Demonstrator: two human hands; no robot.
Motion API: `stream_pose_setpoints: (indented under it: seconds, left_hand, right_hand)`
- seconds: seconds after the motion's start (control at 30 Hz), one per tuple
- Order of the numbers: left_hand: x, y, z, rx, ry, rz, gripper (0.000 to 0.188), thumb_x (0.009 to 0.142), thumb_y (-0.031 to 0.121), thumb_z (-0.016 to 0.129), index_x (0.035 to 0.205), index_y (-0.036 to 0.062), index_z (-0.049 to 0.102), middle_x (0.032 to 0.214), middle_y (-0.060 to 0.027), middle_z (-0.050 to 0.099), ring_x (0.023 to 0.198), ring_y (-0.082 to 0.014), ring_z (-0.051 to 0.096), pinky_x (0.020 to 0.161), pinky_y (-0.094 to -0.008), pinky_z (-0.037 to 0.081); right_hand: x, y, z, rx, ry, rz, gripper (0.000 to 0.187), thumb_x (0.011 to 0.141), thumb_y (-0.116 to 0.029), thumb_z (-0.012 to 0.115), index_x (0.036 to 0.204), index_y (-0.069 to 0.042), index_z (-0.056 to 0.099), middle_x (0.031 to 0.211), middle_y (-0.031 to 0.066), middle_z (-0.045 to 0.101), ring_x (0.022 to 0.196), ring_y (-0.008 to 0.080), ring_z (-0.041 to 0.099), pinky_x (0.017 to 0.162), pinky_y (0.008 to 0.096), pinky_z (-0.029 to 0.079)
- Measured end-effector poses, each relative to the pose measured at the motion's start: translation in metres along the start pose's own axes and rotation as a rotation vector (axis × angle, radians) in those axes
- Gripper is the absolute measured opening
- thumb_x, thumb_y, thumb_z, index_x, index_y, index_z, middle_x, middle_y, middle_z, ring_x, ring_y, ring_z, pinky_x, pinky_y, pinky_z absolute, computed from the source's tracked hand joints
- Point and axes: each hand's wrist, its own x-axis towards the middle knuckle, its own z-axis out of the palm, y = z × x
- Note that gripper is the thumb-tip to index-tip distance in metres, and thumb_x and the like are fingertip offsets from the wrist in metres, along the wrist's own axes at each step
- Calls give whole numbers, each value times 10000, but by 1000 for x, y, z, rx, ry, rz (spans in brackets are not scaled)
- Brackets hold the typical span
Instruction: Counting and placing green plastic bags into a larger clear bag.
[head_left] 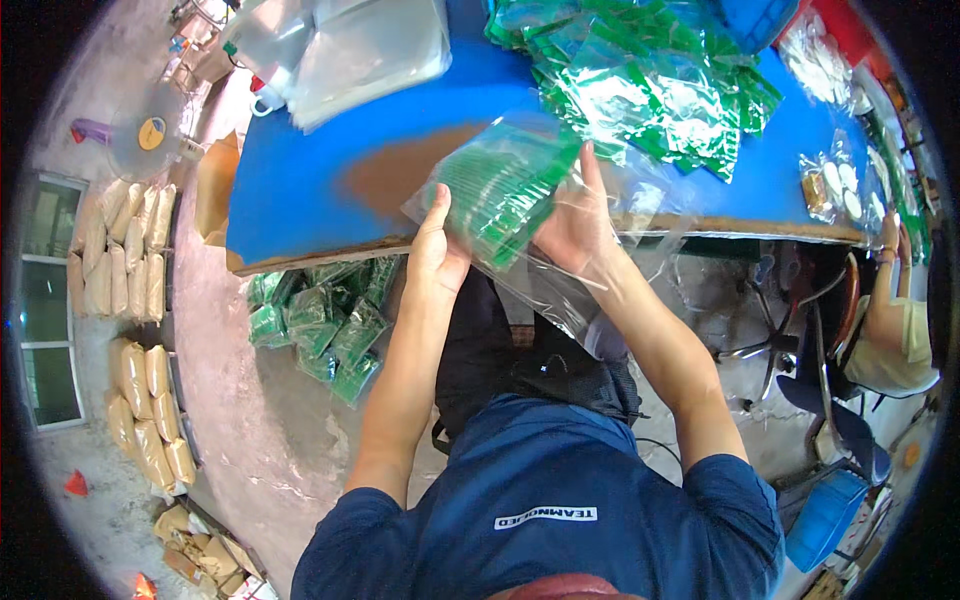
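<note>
Above the table's near edge I hold a clear plastic bag (505, 185) with a neat stack of green packets inside it. My left hand (440, 250) grips the bag's left side, its thumb pointing up along the film. On the other side, my right hand (580, 225) presses against the bag with its fingers stretched along the plastic. Loose clear film hangs below and to the right of that hand. A big heap of shiny green packets (650, 90) lies just beyond, on the blue table (290, 190).
Stacked clear bags (375, 60) lie at the far left of the table. Bagged green bundles (325, 320) are piled on the floor below. White items in clear bags (832, 185) lie at the right, near another person's hands (893, 240). Tan sacks (130, 250) stand left.
</note>
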Motion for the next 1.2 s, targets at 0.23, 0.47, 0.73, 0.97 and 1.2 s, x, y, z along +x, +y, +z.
stream_pose_setpoints:
  seconds: [0.23, 0.47, 0.73, 0.97, 1.2]
  left_hand:
    - [-12, 4, 12, 103, 51, 0, 382, 969, 198, 631, 1295, 18, 545, 1272, -104, 609, 1135, -234, 602, 993, -410, 492]
    - [-33, 25, 1, 21, 7, -56, 385, 971, 230, 624, 1287, 21, 549, 1258, -102, 627, 1169, -250, 595, 1022, -447, 477]
    - [-52, -4, 1, 123, 24, 72, 360, 960, 137, 619, 1293, 21, 547, 1254, -92, 624, 1142, -224, 601, 1011, -392, 470]
    - [-52, 24, -16, -28, 45, -71, 375, 968, 227, 621, 1277, 25, 557, 1242, -111, 635, 1124, -242, 613, 976, -427, 495]
    - [-58, 38, -19, 203, 21, 142, 387, 971, 224, 627, 1283, 6, 554, 1277, -112, 616, 1149, -244, 606, 983, -419, 492]
  right_hand:
    - [11, -2, -5, -43, -20, 81, 646, 968, -556, 511, 1395, -75, 463, 1365, 133, 547, 1227, 296, 555, 1086, 477, 403]
    - [5, -1, -8, -92, 45, 262, 509, 1030, -440, 416, 1381, -74, 462, 1364, 120, 549, 1287, 296, 498, 1079, 582, 355]
    - [19, 13, -12, -118, 327, 28, 401, 1066, -282, 338, 1338, -10, 452, 1301, 143, 563, 1209, 293, 541, 1071, 474, 408]
    - [1, -3, -6, -196, 173, 236, 409, 1024, -344, 467, 1296, -42, 516, 1258, 144, 604, 1151, 296, 593, 1005, 476, 473]
    - [21, 43, -14, -359, 369, 120, 341, 1064, -264, 392, 1302, -32, 466, 1268, 139, 587, 1155, 287, 603, 968, 503, 520]
